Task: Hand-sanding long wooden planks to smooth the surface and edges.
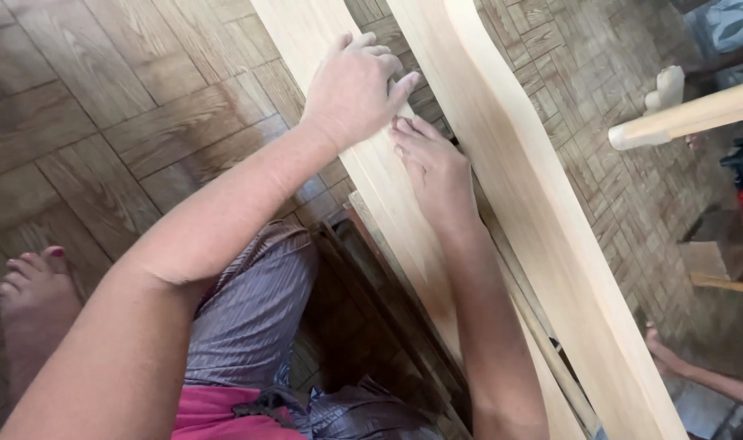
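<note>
My left hand (353,85) lies on a long pale flat plank (306,33), its fingers curled over the plank's right edge. Just below it, my right hand (432,163) rests flat on the same plank, with its fingertips at the narrow gap beside the plank. Across that gap, to the right, runs a second pale wooden piece with a wavy edge (534,204). Both pieces slant from the top centre down to the lower right. Whether anything sits under my right fingers is hidden.
Darker boards (371,293) lie under the plank near my lap. My bare foot (29,281) is on the wood-pattern floor (102,106) at the left. Another bare foot (669,354) shows at the lower right. A pale wooden bar (689,118) juts in from the right.
</note>
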